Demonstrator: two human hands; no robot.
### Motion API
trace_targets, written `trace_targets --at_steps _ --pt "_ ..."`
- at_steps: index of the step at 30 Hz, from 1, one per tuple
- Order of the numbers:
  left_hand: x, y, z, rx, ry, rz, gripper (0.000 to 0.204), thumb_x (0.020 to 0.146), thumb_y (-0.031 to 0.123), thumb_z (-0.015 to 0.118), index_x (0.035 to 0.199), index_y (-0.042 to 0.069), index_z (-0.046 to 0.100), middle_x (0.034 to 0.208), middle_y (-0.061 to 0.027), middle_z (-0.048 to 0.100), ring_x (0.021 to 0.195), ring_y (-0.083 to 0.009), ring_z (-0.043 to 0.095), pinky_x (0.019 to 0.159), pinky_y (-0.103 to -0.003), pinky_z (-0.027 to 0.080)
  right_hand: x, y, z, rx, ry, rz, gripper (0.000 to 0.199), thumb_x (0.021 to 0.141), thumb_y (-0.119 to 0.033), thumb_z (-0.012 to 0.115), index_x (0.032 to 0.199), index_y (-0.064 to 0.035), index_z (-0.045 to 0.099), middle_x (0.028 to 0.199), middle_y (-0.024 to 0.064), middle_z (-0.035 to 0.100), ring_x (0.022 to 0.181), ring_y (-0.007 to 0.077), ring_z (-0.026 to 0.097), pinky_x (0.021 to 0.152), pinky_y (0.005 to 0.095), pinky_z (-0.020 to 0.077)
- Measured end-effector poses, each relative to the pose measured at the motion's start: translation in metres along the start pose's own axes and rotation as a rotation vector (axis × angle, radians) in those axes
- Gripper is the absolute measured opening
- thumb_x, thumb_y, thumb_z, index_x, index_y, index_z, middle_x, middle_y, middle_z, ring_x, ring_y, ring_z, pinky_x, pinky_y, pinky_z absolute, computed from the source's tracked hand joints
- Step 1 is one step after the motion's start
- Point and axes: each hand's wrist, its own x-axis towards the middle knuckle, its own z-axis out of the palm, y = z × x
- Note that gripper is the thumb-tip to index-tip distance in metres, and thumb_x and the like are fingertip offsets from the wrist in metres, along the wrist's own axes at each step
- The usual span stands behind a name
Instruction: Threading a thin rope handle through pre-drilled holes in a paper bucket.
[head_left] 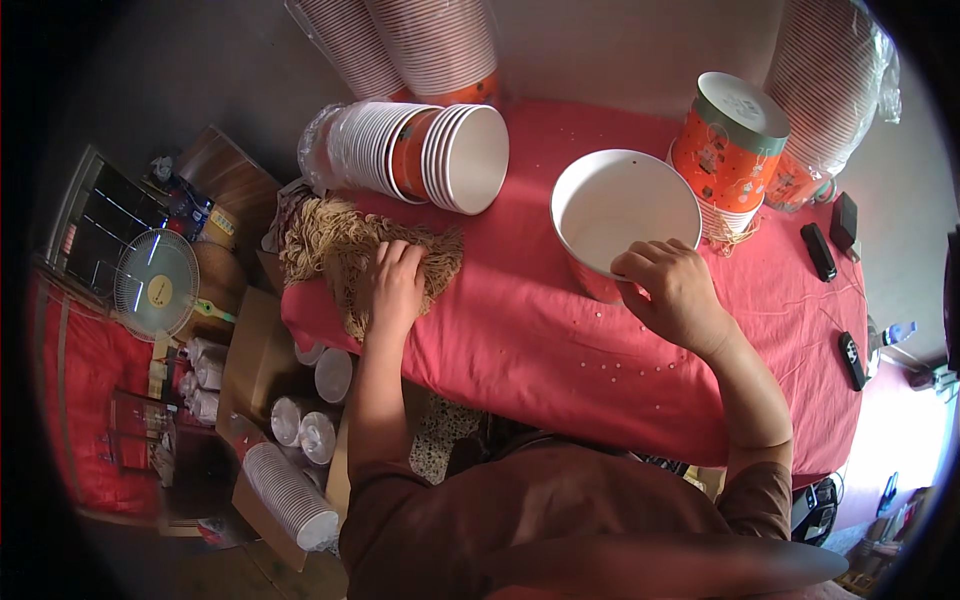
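My left hand [397,284] presses into a loose pile of tan cords [330,240] at the left end of the table, its fingers curled over some strands. My right hand [672,296] grips the near right rim of a large paper bucket [610,195], thumb outside and fingers over the edge. The bucket stands upright, white inside with an orange-red outside; I see nothing in it. Right behind it, an orange bucket [715,155] with a green band sits upside down over others, with thin strings at their base.
Nested paper buckets [420,160] lie sideways behind the cords; tall wrapped stacks [430,50] stand at the back. Black devices [818,252] lie on the right of the pink-covered table [560,350], with small white bits nearby. A cardboard box [255,350] with white tubs stands on the left.
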Motion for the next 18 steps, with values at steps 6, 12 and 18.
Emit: trace_targets --at_steps 6,12,18 --pt "-0.005 -0.003 0.005 -0.016 -0.027 -0.028 0.018 0.076 0.0 0.07 0.092 0.005 0.065 0.098 -0.0093 0.059 0.101 -0.0314 0.056 0.085 -0.042 0.049 -0.002 0.001 0.002 0.0 0.016 0.0 0.014 0.08 -0.014 0.07 0.091 -0.0114 0.062 0.086 0.0038 0.065 0.084 0.0243 0.066 0.075 0.04 0.0497" --pt "-0.01 -0.01 0.009 -0.039 0.037 -0.009 0.012 0.078 0.008 0.073 0.09 0.008 0.07 0.091 -0.0048 0.062 0.093 -0.0281 0.059 0.08 -0.041 0.051 0.0 -0.002 -0.001 0.034 0.027 -0.001 0.012 0.078 -0.008 0.07 0.088 -0.0085 0.062 0.084 0.0062 0.065 0.081 0.0277 0.065 0.073 0.0407 0.0494" --pt "-0.004 0.014 -0.009 -0.173 0.161 0.019 0.005 0.082 0.007 0.069 0.085 0.005 0.067 0.094 -0.0065 0.068 0.093 -0.029 0.063 0.08 -0.041 0.05 -0.002 0.002 0.001 0.008 0.038 -0.013 0.014 0.08 -0.013 0.069 0.09 -0.0104 0.06 0.083 0.0052 0.064 0.08 0.0256 0.066 0.072 0.0404 0.0492"
